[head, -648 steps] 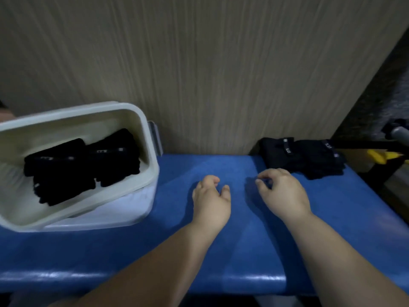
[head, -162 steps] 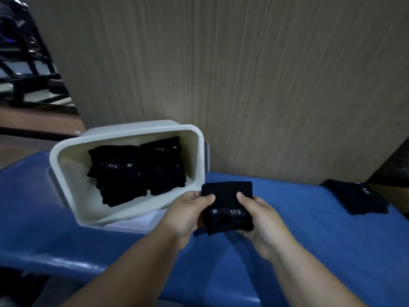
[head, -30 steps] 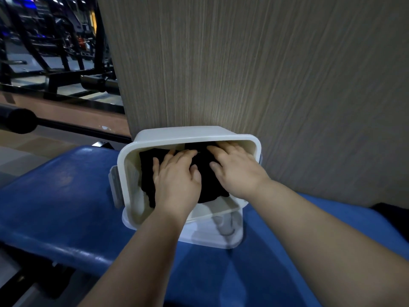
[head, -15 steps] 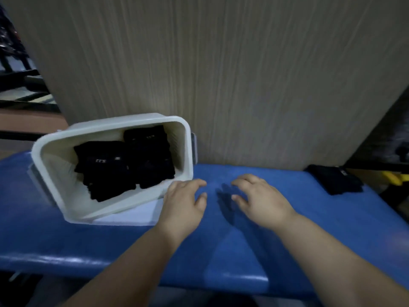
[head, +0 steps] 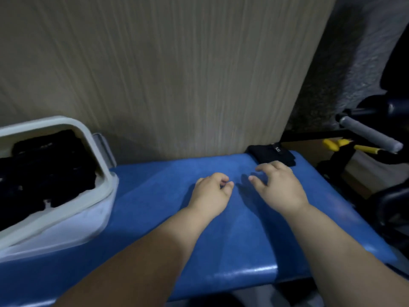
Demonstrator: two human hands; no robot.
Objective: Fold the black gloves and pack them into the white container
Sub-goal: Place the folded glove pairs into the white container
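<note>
**Q:** Blue padded bench [head: 243, 240] takes up the whole near part, with two bare forearms reaching out over it. What are the hands up to?

**A:** Not much, tbh. The left hand [head: 210, 193] is mid-bench with its fingers loosely curled under and nothing in it. The right hand [head: 278, 187] is just to its right and a bit farther out, fingers spread and relaxed, also empty.

**Q:** And where are the gloves?

**A:** Most are in the white container [head: 104, 173] on the left, which sits tilted on a pale lid-looking piece [head: 73, 229]. The folded black gloves [head: 44, 169] inside are packed side by side and fill most of what's in shot. One more black glove [head: 274, 154] lies at the far right of the bench, just past the right hand's fingertips. Can't tell if they touch it.

**Q:** Anything behind?

**A:** A wood-grain panel [head: 177, 74] stands right along the far edge. Off to the far right there's a grey bar [head: 369, 134] and something yellow [head: 345, 145], too blurry to tell what.
</note>
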